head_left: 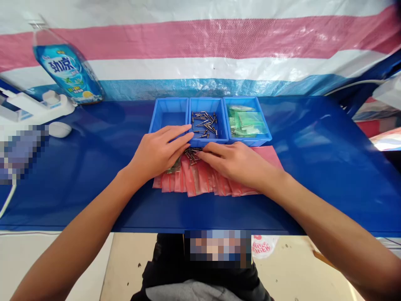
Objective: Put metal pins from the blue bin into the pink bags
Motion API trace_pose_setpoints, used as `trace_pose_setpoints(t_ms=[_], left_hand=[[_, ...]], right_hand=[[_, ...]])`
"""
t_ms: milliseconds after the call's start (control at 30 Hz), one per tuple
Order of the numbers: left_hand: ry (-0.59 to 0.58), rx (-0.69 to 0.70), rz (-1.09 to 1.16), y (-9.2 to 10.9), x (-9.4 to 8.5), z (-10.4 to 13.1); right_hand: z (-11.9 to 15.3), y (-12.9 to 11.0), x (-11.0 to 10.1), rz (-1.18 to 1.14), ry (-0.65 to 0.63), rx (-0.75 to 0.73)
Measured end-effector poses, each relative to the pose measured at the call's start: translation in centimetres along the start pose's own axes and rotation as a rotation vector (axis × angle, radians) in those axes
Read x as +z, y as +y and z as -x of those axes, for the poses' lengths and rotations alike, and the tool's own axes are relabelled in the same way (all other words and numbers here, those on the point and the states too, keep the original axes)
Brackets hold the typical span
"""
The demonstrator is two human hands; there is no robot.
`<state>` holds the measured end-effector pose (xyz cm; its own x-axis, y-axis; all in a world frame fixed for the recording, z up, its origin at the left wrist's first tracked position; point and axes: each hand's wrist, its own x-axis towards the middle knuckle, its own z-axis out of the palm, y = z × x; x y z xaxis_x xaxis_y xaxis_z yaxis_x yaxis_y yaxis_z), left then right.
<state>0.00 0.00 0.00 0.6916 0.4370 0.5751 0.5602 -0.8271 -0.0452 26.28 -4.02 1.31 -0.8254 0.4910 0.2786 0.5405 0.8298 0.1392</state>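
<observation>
A small heap of blind rivets [191,157] lies on a row of overlapping pink plastic bags [200,182]. My left hand [159,151] lies over the left side of the heap, its fingers stretched toward the bins and nothing visibly gripped. From the right, my right hand [233,161] touches the heap with its fingertips, thumb and forefinger slightly apart. More rivets fill part of the middle blue bin [208,141], just behind the fingers. Under my left hand a small green packet [174,167] shows in part; the rest is covered.
The left blue bin [171,113] adjoins the middle one. Green packets [247,122] lie in the right blue bin [250,142]. A blue detergent bottle [70,73], a white mouse [59,129] and a power strip [40,110] stand or lie at the left of the blue table [313,167].
</observation>
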Motion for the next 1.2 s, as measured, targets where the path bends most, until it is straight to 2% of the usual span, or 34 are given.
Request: trace_pose_setpoints(t_ms=[100, 233, 333, 400, 467, 500, 567, 667, 733, 800, 867, 1033, 1200], left_hand=[[-0.038, -0.035, 0.015, -0.1, 0.3, 0.0], [-0.034, -0.055, 0.028, -0.1, 0.6, -0.1], [0.01, -0.048, 0.048, -0.1, 0.8, -0.1], [0.014, -0.046, 0.045, -0.2, 1.0, -0.2], [0.02, -0.034, 0.025, -0.3, 1.1, -0.1], [0.03, -0.022, 0.016, -0.3, 1.1, -0.1], [0.062, 0.003, 0.006, -0.3, 1.1, -0.1], [0.095, 0.024, 0.005, -0.3, 1.1, 0.0], [0.1, 0.025, 0.014, -0.3, 1.0, 0.0], [0.099, 0.022, 0.03, -0.3, 1.0, 0.0], [0.1, 0.02, 0.047, -0.3, 1.0, 0.0], [0.116, 0.013, 0.061, -0.3, 1.2, 0.2], [0.124, -0.004, 0.052, -0.1, 1.2, 0.3]], right_hand=[[0.3, 0.4, -0.5, -0.263, 0.178, 0.13], [-0.2, 0.5, -1.6, -0.809, 0.435, 0.505], [-0.3, 0.7, -2.0, -1.179, 0.46, 0.74], [-0.1, 0.9, -2.0, -1.28, 0.415, 0.765], [0.1, 1.1, -1.8, -1.209, 0.408, 0.712], [0.3, 1.1, -1.8, -1.083, 0.416, 0.655], [0.6, 0.9, -1.7, -0.688, 0.403, 0.463], [1.0, 0.5, -1.6, -0.115, 0.232, 0.133], [1.1, 0.4, -1.4, 0.067, 0.087, 0.026], [1.1, 0.3, -1.1, 0.137, -0.02, 0.008], [1.1, 0.3, -0.8, 0.16, -0.066, 0.021], [1.2, 0.4, -0.5, 0.136, -0.059, 0.041], [1.1, 0.5, -0.7, 0.078, -0.105, 0.029]])
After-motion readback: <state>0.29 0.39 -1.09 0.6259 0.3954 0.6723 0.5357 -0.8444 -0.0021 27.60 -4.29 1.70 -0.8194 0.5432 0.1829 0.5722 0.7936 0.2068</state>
